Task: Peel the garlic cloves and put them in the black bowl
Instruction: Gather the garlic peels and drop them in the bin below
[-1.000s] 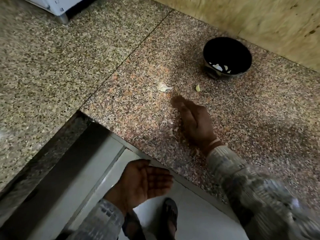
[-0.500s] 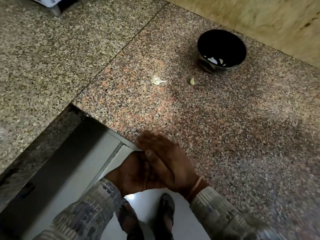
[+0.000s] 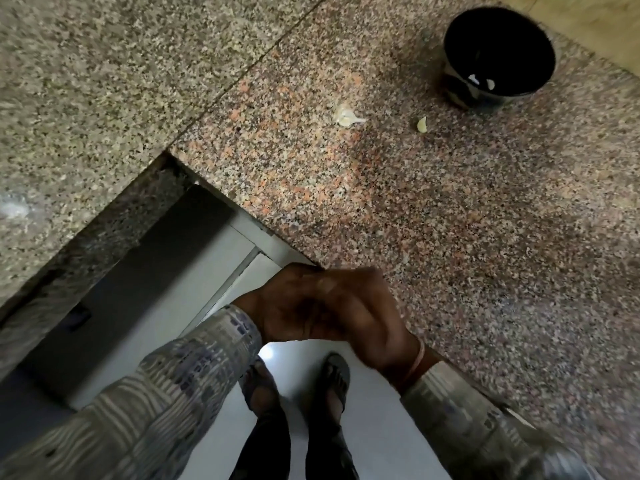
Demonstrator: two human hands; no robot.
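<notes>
Granite counter (image 3: pixel 485 271); right hand (image 3: pixel 360 317) over left hand (image 3: pixel 284 313) at its edge, fingers curled, contents unclear; garlic clove (image 3: pixel 346 115) well beyond them. It likely wants a firm tip-pinch.

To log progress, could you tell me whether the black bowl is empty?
Not empty: the black bowl holds a few pale pieces at its bottom, likely peeled garlic.

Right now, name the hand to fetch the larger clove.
Probably right: the right hand lies on top at the counter edge, nearer the larger clove; the left hand sits beneath it, off the counter.
</notes>
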